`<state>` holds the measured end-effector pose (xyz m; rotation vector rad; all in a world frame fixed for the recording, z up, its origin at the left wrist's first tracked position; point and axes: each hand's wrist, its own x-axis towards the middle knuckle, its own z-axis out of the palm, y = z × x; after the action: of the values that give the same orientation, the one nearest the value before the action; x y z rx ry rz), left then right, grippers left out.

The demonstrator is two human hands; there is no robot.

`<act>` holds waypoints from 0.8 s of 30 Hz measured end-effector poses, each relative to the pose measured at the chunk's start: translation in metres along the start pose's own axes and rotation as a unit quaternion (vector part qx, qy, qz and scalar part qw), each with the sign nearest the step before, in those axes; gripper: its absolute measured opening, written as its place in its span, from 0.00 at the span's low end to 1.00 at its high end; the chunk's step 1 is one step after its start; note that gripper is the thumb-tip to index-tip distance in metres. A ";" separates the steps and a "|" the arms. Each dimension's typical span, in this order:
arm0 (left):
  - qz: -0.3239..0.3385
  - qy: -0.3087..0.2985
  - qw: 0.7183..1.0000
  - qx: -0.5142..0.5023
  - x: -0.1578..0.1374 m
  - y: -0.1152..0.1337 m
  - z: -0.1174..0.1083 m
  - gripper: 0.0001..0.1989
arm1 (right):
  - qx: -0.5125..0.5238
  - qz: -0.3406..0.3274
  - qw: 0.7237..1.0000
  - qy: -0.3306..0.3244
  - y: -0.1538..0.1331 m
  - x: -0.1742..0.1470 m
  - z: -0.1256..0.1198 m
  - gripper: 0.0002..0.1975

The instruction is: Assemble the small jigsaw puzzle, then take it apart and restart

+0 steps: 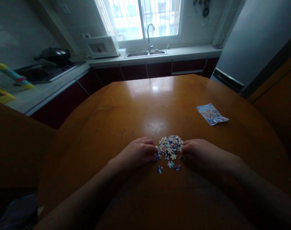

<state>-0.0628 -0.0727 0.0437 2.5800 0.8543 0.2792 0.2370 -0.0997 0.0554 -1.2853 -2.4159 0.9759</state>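
A heap of small jigsaw puzzle pieces (170, 144) lies on the wooden table, some with the pale back up and others showing blue printed parts. At its left edge is my left hand (144, 150), fingers curled and closed, the tips touching blue puzzle pieces (157, 156). My right hand (197, 152) rests against the right edge, also curled, with a dark bit beside its fingertips. What either hand holds, if anything, is hidden. Nearer to me lie a few loose pieces: a blue and white piece (160, 169), a pale piece (170, 164) and a dark printed piece (177, 167).
A creased printed picture sheet (211, 113) lies on the right of the table (136, 105). Beyond the table run a counter with a sink (138, 54), a microwave (102, 47) and a stove with a black wok (54, 54). A fridge (253, 41) stands at right.
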 end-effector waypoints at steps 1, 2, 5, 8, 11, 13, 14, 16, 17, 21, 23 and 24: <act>0.002 -0.002 1.000 -0.002 0.000 0.000 0.000 0.05 | -0.020 0.008 0.999 -0.038 -0.001 -0.002 -0.003 0.08; 0.002 -0.003 1.000 -0.003 0.000 0.000 0.000 0.06 | -0.035 0.018 0.997 -0.071 -0.001 -0.004 -0.004 0.08; -0.012 -0.007 1.000 -0.013 -0.001 0.000 0.001 0.08 | -0.072 0.037 0.990 -0.118 -0.003 -0.006 -0.005 0.06; -0.027 -0.004 0.999 -0.025 -0.001 0.002 0.003 0.10 | -0.082 0.037 0.990 -0.108 -0.003 -0.004 -0.002 0.04; -0.047 -0.012 0.998 -0.029 -0.001 0.007 0.003 0.08 | -0.078 0.036 0.993 -0.083 -0.003 0.000 -0.005 0.10; -0.066 -0.024 0.997 -0.030 -0.001 0.011 0.000 0.07 | -0.085 0.034 0.994 -0.064 -0.003 0.003 -0.008 0.12; -0.073 -0.030 0.996 -0.030 -0.001 0.012 -0.002 0.06 | -0.091 0.032 0.994 -0.060 -0.003 0.003 -0.009 0.12; -0.078 -0.042 0.995 -0.035 -0.002 0.013 -0.008 0.05 | -0.098 0.028 0.993 -0.059 -0.002 0.005 -0.011 0.12; -0.077 -0.050 0.995 -0.039 -0.003 0.013 -0.011 0.05 | -0.098 0.027 0.993 -0.061 -0.001 0.005 -0.010 0.12; -0.073 -0.093 0.991 -0.064 -0.009 0.007 -0.021 0.04 | -0.090 0.025 0.994 -0.064 0.001 0.005 -0.008 0.12; -0.090 -0.093 0.989 -0.067 -0.011 0.003 -0.022 0.03 | -0.085 0.020 0.994 -0.061 0.001 0.006 -0.007 0.11; -0.102 -0.083 0.989 -0.065 -0.011 0.002 -0.021 0.03 | -0.082 0.017 0.995 -0.058 0.000 0.006 -0.007 0.11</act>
<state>-0.0774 -0.0743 0.0631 2.3357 0.9938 0.0571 0.2373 -0.0918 0.0603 -1.3623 -2.6201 0.8995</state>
